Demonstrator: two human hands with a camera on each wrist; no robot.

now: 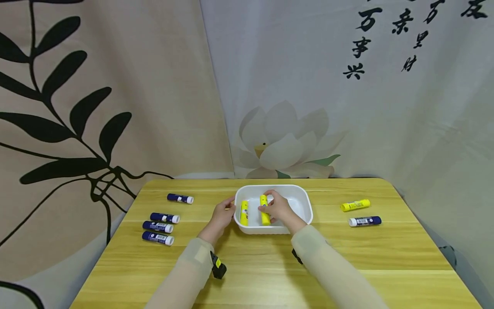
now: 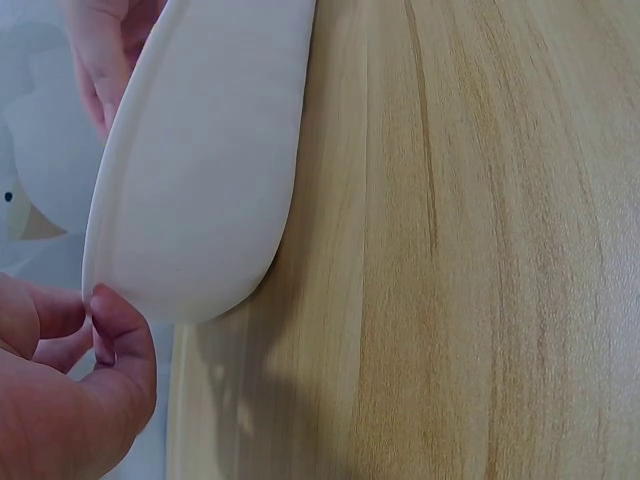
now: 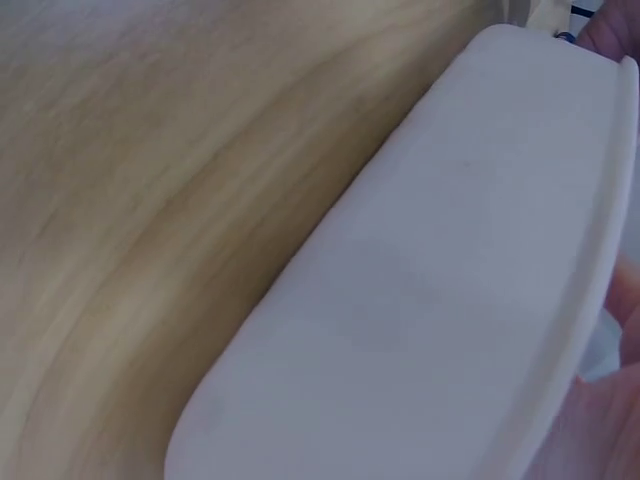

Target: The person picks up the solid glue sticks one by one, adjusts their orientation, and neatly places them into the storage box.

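A white plastic tub (image 1: pixel 302 206) with rounded corners stands at the table's far middle. My left hand (image 1: pixel 223 216) pinches its left rim; in the left wrist view the thumb and a finger (image 2: pixel 122 315) close on that edge. Inside the tub, my right hand (image 1: pixel 279 208) grips a yellow glue stick (image 1: pixel 265 214) that points away from me. Another yellow glue stick (image 1: pixel 244 213) lies along the tub's left side. The right wrist view has mostly the tub's outer wall (image 3: pixel 400 270), which hides the held glue stick; part of my right hand (image 3: pixel 590 430) shows past the rim.
Several dark blue glue sticks with white caps (image 1: pixel 157 226) lie at the table's left, one (image 1: pixel 179 198) farther back. On the right lie a yellow glue stick (image 1: pixel 355 205) and a dark blue one (image 1: pixel 364 221). A printed curtain (image 1: pixel 173 86) hangs behind the wooden table (image 1: pixel 254 274).
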